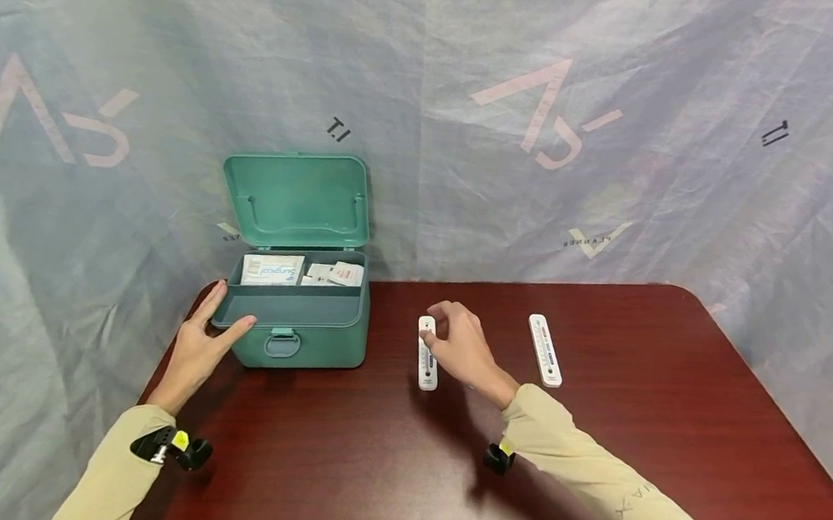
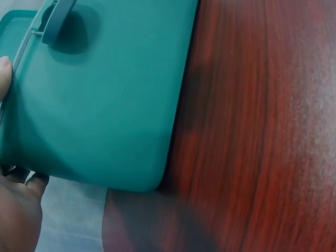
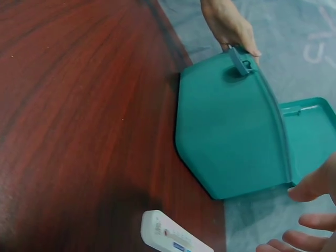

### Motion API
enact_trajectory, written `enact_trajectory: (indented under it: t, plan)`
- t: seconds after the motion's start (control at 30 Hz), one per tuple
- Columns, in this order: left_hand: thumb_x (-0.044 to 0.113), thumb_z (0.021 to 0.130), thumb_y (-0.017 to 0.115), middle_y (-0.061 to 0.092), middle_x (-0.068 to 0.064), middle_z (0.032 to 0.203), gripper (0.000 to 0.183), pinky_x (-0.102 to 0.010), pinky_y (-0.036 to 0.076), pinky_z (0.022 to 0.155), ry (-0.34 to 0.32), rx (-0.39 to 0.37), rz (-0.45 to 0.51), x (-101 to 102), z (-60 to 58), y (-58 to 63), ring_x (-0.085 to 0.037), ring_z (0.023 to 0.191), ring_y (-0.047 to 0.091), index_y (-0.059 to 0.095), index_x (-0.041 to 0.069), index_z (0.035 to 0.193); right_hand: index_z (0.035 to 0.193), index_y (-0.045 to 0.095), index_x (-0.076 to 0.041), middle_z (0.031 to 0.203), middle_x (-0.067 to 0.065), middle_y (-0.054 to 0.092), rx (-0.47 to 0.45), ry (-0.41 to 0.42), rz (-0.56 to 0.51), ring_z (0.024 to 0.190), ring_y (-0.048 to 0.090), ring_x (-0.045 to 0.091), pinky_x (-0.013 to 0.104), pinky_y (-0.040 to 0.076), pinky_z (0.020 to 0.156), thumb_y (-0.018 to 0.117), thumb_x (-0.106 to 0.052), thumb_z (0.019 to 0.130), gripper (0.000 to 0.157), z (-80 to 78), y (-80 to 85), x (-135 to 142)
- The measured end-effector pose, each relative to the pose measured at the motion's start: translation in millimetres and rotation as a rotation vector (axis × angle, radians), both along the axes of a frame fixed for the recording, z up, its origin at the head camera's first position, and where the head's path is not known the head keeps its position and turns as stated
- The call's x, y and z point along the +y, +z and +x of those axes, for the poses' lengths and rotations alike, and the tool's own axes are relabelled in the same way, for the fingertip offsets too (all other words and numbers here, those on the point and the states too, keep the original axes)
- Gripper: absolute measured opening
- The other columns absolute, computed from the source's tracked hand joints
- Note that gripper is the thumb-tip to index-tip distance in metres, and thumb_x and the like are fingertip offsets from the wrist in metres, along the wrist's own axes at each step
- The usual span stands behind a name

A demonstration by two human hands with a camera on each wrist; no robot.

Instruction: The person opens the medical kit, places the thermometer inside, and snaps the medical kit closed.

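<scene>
The right hand (image 1: 464, 347) is part open, with bent fingers spread apart and nothing in its hold. It is over a white thermometer (image 1: 427, 372) that lies on the red-brown table (image 1: 381, 474). The left hand (image 1: 195, 348) is open wide at the corner of the green box (image 1: 325, 347), its thumb on the front rim and its fingers at the side. White packs (image 1: 272, 270) sit in the back part of the box, and its lid (image 1: 302, 199) stands up. One more thermometer (image 1: 545, 352) lies to the right. Behind is a gray cloth (image 1: 421, 59).
</scene>
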State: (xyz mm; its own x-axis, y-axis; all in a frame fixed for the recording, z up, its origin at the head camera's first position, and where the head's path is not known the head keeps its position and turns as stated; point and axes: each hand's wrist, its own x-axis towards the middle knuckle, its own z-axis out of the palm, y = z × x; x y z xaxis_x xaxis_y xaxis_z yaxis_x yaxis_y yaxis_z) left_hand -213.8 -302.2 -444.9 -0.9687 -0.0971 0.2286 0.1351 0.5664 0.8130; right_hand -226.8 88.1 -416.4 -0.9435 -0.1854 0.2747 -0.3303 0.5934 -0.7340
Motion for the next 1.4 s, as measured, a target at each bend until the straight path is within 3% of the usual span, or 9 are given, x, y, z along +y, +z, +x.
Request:
enact_trajectory:
  t: [0.33,0.57,0.97,1.4]
  plan:
    - [0.038,0.087,0.068,0.015,0.008,0.156,0.081,-0.053,0.026,0.108,0.003,0.007,0.022,-1.8,0.3,-0.9,-0.019,0.142,0.016,0.020,0.027,0.151,0.108,0.061,0.002,0.097,0.015,0.060,0.011,-0.063,0.028,0.082,0.054,0.027,0.035,0.044,0.075,0.076,-0.014,0.077,0.039,6.4,-24.5,-4.0]
    - [0.035,0.086,0.070,0.018,0.005,0.156,0.081,-0.047,0.027,0.109,0.024,-0.002,0.074,-3.5,3.1,-3.8,-0.015,0.141,0.019,0.022,0.026,0.151,0.103,0.061,0.001,0.087,0.007,0.057,0.061,-0.105,0.048,0.075,0.053,0.021,0.033,0.045,0.069,0.080,-0.017,0.073,0.040,14.0,-38.8,-7.5]
    - [0.033,0.087,0.070,0.019,0.007,0.155,0.079,-0.047,0.028,0.108,0.025,0.005,0.102,-4.2,4.8,-3.8,-0.014,0.141,0.021,0.024,0.026,0.150,0.103,0.058,0.004,0.091,0.016,0.058,-0.016,-0.136,0.010,0.068,0.059,0.022,0.030,0.047,0.066,0.082,-0.016,0.072,0.044,25.7,-59.9,-9.9]
    - [0.033,0.084,0.072,0.025,0.005,0.154,0.080,-0.042,0.031,0.107,0.052,0.026,0.154,1.2,-0.2,-5.6,-0.010,0.138,0.026,0.027,0.025,0.150,0.096,0.059,0.005,0.091,0.017,0.059,0.045,-0.184,0.069,0.083,0.056,0.030,0.041,0.047,0.074,0.088,-0.017,0.064,0.049,26.6,-86.8,-9.1]
